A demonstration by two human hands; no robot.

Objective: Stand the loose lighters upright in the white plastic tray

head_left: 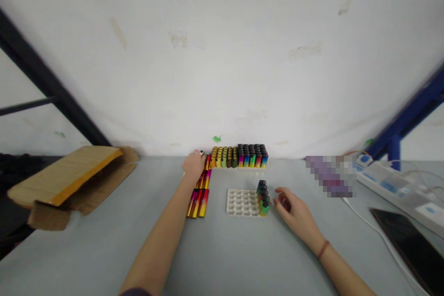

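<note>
Over on the left, a flattened cardboard box (65,178) lies on the grey worktop (104,249), one flap hanging off the edge. On the right sits a white power strip (391,185), with a white cable (367,224) trailing past a dark flat screen (409,240). Behind is a scuffed white wall (222,55) with a small green mark (217,138).

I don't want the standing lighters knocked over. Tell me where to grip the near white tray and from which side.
Probably pinch the white tray by its bare left rim, coming in low from the left. The upright lighters stand only in its right column, next to the right hand; the left cells are empty, so nothing tall gets bumped.
</note>
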